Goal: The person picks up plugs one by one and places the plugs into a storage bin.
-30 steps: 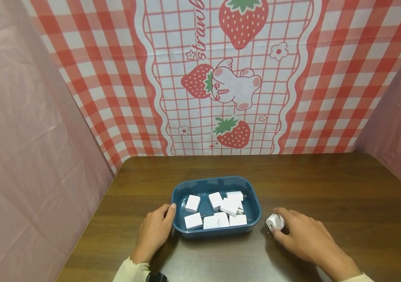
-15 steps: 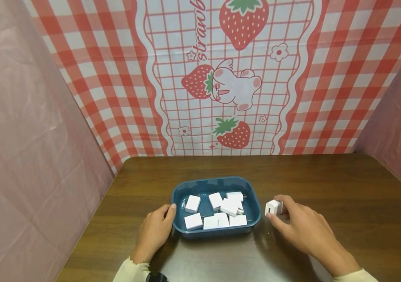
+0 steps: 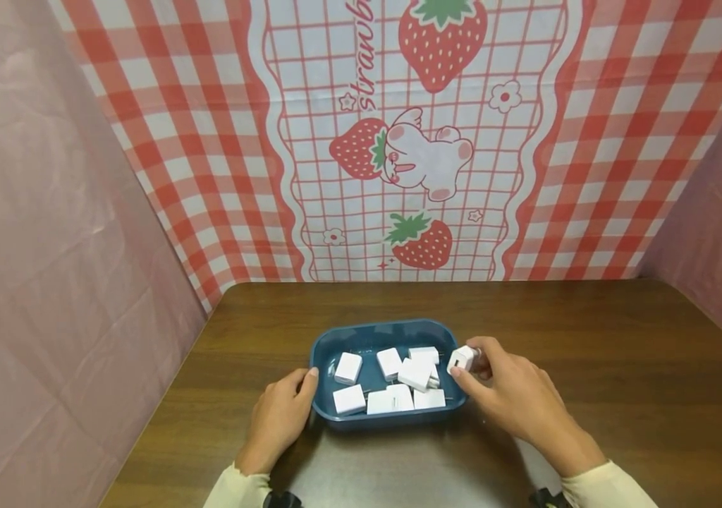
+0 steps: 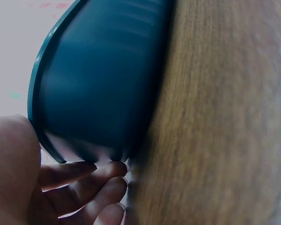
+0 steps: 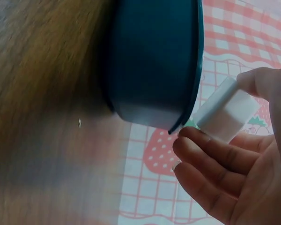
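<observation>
My right hand (image 3: 516, 391) pinches a white USB charger plug (image 3: 460, 360) between thumb and fingers, its port facing left. The plug is over the right rim of a blue plastic bin (image 3: 361, 418); in the right wrist view the charger (image 5: 227, 112) shows beside the bin's outer wall (image 5: 154, 61). My left hand (image 3: 281, 416) holds the bin's left end, thumb on the rim and fingers (image 4: 82, 185) against the outer wall. Several more white charger plugs (image 3: 349, 367) lie in the bin, some stacked toward its right side (image 3: 414, 374).
The bin stands on a brown wooden table (image 3: 589, 339). Behind it hangs a red-and-white checked cloth (image 3: 602, 141) with strawberries, and pink cloth (image 3: 69, 282) hangs at the sides. A tiny pale speck (image 5: 79, 122) is on the tabletop right of the bin.
My right hand has lifted the charger plug off the table on the right and carried it left and up to the bin's right rim. My left hand and the bin have stayed put.
</observation>
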Available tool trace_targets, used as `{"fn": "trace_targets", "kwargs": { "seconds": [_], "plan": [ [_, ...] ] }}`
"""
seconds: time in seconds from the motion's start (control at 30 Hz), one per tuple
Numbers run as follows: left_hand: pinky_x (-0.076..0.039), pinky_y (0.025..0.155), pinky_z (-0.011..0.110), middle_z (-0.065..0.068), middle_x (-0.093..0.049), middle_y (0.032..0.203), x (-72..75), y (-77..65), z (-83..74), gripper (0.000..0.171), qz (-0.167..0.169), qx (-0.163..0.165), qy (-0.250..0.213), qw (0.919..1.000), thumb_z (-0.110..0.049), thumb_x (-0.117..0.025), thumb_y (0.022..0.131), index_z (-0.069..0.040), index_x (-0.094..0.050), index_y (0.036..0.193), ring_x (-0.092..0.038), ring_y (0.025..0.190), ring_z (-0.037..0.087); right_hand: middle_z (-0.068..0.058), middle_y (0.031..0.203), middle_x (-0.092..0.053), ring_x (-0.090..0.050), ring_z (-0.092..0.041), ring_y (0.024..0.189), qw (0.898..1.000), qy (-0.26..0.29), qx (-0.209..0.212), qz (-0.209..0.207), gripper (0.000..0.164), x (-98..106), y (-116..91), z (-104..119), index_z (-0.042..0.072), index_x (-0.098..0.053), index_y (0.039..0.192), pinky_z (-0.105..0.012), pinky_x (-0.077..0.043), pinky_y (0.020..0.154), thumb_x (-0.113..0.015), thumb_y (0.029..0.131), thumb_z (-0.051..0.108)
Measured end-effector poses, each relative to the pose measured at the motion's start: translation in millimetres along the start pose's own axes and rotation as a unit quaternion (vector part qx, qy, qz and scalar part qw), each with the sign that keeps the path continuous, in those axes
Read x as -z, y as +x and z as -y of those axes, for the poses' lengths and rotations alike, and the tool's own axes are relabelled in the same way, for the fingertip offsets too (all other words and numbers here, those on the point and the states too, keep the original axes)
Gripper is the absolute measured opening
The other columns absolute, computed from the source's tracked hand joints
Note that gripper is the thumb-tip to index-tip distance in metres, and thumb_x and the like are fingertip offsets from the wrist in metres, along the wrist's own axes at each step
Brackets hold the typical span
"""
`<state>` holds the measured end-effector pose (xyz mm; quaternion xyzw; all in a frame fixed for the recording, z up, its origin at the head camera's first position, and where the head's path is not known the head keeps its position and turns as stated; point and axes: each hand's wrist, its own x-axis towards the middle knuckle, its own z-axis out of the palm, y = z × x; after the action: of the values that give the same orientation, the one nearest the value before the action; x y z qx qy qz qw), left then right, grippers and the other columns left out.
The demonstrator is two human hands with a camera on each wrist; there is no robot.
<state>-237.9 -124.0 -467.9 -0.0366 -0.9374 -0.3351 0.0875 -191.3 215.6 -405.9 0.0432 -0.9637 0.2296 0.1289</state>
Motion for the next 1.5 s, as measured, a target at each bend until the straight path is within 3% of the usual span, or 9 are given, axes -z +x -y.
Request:
{"fn": "trace_targets", "kwargs": {
  "seconds": [0.4, 0.63, 1.0, 1.23, 1.5],
  "plan": [
    [-0.049, 0.082, 0.056, 0.001, -0.074, 0.107, -0.5, 0.7, -0.1, 0.040, 0.001, 0.005, 0.000, 1.0000, -0.047, -0.047, 0.104, -0.019, -0.074, 0.115, -0.070, 0.097, 0.028, 0.000, 0.097, -0.069, -0.067, -0.019, 0.086, 1.000, 0.012, 0.018, -0.013, 0.051, -7.8, 6.1, 12.1, 0.013, -0.055, 0.128, -0.047, -0.053, 0.074, -0.073, 0.090, 0.044],
    [-0.049, 0.080, 0.056, 0.001, -0.074, 0.106, -0.1, 0.5, 0.1, 0.039, 0.000, 0.006, 0.000, 1.0000, -0.046, -0.048, 0.104, -0.019, -0.074, 0.114, -0.070, 0.096, 0.028, -0.002, 0.100, -0.070, -0.067, -0.018, 0.088, 1.000, 0.015, 0.020, -0.002, 0.053, -12.8, 9.5, 20.0, 0.012, -0.054, 0.129, -0.048, -0.054, 0.077, -0.072, 0.091, 0.044],
    [-0.049, 0.080, 0.055, 0.000, -0.073, 0.105, 1.3, 0.5, -0.7, 0.041, 0.002, 0.008, -0.001, 1.0000, -0.049, -0.047, 0.103, -0.020, -0.074, 0.114, -0.070, 0.095, 0.027, 0.007, 0.084, -0.067, -0.060, -0.008, 0.072, 0.998, 0.011, 0.063, -0.026, 0.049, -26.9, 19.3, 26.4, 0.010, -0.060, 0.118, -0.038, -0.051, 0.069, -0.073, 0.089, 0.047],
    [-0.049, 0.079, 0.054, -0.001, -0.073, 0.102, -0.1, 1.1, -0.1, 0.039, -0.004, 0.008, -0.001, 1.0000, -0.048, -0.048, 0.103, -0.020, -0.074, 0.112, -0.070, 0.093, 0.026, 0.010, 0.082, -0.070, -0.058, -0.004, 0.069, 0.997, 0.004, 0.078, 0.010, 0.044, -36.3, 27.9, 37.3, 0.014, -0.061, 0.113, -0.033, -0.050, 0.066, -0.070, 0.090, 0.050],
    [-0.049, 0.077, 0.053, -0.001, -0.073, 0.099, -0.7, 1.5, 0.8, 0.037, -0.005, 0.001, -0.002, 1.0000, -0.046, -0.048, 0.104, -0.021, -0.074, 0.111, -0.070, 0.091, 0.026, 0.005, 0.078, -0.066, -0.054, -0.009, 0.063, 0.997, -0.027, 0.071, 0.009, 0.046, -47.5, 41.7, 51.6, 0.011, -0.062, 0.110, -0.033, -0.046, 0.062, -0.066, 0.091, 0.053]
  ]
}}
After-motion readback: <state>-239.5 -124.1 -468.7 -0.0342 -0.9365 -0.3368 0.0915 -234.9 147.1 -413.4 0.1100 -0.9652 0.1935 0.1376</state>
